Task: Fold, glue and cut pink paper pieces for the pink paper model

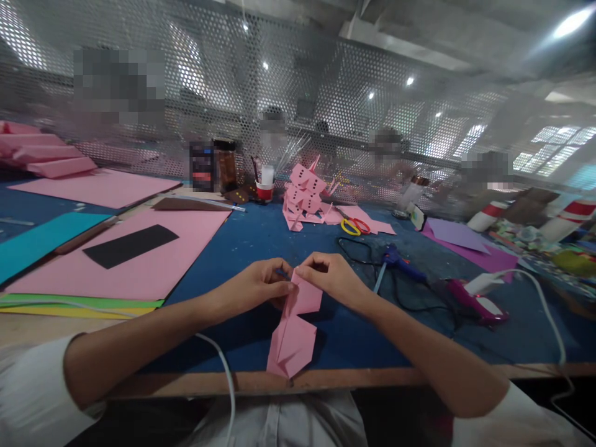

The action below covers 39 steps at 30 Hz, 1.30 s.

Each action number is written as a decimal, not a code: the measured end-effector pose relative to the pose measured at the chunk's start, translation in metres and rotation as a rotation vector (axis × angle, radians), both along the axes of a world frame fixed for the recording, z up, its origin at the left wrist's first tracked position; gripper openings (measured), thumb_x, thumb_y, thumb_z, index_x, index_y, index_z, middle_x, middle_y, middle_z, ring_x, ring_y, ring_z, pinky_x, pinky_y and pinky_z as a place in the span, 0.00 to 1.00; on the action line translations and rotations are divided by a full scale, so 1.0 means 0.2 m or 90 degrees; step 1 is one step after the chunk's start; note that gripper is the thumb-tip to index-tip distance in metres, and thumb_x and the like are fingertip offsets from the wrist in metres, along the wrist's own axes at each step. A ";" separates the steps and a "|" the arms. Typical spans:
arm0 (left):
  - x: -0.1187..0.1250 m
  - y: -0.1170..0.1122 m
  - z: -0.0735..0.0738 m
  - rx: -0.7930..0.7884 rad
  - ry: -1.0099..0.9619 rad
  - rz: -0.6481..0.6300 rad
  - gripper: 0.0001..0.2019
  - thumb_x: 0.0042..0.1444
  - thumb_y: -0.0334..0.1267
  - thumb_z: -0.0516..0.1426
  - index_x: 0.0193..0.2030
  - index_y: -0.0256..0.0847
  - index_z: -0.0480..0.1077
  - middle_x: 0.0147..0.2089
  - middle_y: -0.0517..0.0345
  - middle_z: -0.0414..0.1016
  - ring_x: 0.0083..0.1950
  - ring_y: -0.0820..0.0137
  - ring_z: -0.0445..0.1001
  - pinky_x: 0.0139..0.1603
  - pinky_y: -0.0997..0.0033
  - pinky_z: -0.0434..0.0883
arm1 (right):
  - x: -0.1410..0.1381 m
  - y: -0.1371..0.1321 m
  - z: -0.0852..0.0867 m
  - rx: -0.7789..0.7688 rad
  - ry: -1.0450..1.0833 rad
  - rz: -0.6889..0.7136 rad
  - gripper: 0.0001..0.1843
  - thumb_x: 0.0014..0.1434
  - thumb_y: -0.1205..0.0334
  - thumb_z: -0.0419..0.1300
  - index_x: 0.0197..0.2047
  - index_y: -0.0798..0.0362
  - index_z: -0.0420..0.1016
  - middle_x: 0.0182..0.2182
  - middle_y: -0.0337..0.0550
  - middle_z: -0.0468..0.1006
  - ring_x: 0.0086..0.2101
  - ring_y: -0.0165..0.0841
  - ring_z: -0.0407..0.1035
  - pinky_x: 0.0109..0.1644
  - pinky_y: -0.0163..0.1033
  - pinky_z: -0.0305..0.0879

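White sleeves (37, 388) frame the table (242, 242). Left hand (263, 287) and right hand (333, 278) have a pinching grip on folded pink paper (298, 341).

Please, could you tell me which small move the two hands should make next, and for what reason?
Probably press the folded pink paper a little more firmly at its far end. The left hand and right hand both have their fingertips there, while the nearer part spreads in angled flaps, so a sharper crease seems useful.
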<state>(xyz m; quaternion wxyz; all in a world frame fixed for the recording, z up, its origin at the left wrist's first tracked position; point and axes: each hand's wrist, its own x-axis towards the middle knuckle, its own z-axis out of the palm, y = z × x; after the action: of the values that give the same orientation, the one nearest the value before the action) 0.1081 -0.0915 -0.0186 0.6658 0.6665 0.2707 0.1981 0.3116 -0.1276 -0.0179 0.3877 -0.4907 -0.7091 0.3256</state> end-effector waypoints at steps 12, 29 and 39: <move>-0.01 0.00 0.01 0.023 0.046 -0.046 0.18 0.56 0.52 0.62 0.30 0.36 0.73 0.27 0.58 0.77 0.29 0.71 0.75 0.34 0.72 0.71 | 0.00 -0.01 0.02 0.046 -0.011 -0.036 0.11 0.60 0.57 0.62 0.30 0.55 0.76 0.27 0.38 0.75 0.30 0.29 0.68 0.35 0.34 0.63; -0.01 0.00 0.00 0.007 0.053 -0.047 0.16 0.53 0.51 0.63 0.31 0.37 0.75 0.28 0.58 0.77 0.29 0.70 0.75 0.36 0.71 0.72 | 0.00 -0.01 0.02 0.063 -0.062 -0.025 0.13 0.62 0.57 0.58 0.30 0.55 0.74 0.27 0.38 0.74 0.30 0.29 0.66 0.36 0.34 0.60; -0.04 0.02 0.07 -0.058 0.010 -0.010 0.19 0.60 0.53 0.58 0.40 0.37 0.79 0.42 0.48 0.80 0.41 0.64 0.77 0.43 0.67 0.73 | 0.13 0.08 0.04 0.103 0.037 -0.208 0.17 0.60 0.50 0.58 0.25 0.52 0.68 0.22 0.33 0.63 0.24 0.28 0.56 0.29 0.34 0.54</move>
<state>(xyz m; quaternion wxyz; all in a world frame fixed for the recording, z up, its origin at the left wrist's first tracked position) 0.1004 -0.0873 -0.0042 0.6950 0.6390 0.2793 0.1751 0.3378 -0.1122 -0.0101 0.4941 -0.5571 -0.6320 0.2144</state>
